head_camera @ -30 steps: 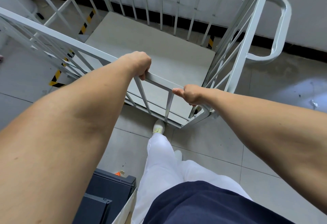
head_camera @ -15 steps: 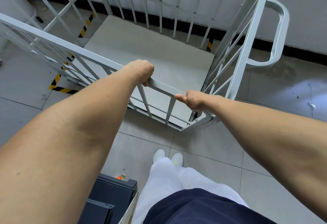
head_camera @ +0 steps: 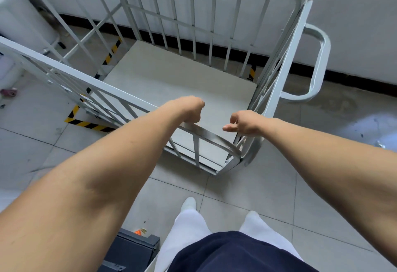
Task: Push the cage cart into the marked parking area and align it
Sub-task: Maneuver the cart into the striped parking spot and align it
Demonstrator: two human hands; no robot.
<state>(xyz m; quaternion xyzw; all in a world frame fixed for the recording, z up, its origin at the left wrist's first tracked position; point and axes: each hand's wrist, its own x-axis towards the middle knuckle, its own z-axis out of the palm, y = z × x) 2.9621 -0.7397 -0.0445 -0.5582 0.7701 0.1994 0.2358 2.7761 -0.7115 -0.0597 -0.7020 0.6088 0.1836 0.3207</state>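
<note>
The white cage cart (head_camera: 277,91) stands ahead of me, close to the wall, its grey floor panel (head_camera: 176,82) bare. Yellow-black floor tape (head_camera: 90,124) marks the parking area: a corner shows at the cart's near left, one strip (head_camera: 111,52) runs along its left side and a short piece (head_camera: 252,71) lies at its far right. My left hand (head_camera: 191,110) is curled on the near top rail (head_camera: 210,136). My right hand (head_camera: 247,122) hovers just above that rail near the right corner, with loose fingers and nothing in it.
A looped push handle (head_camera: 318,61) sticks out from the cart's right side. A white wall with a black skirting (head_camera: 343,78) runs behind it. At the far left stands a white cylinder (head_camera: 19,18). A dark box (head_camera: 133,250) lies by my left leg.
My right hand has let go of the rail and lifted off it. The cart now sits farther from me, nearer the wall, and my feet stand side by side.
</note>
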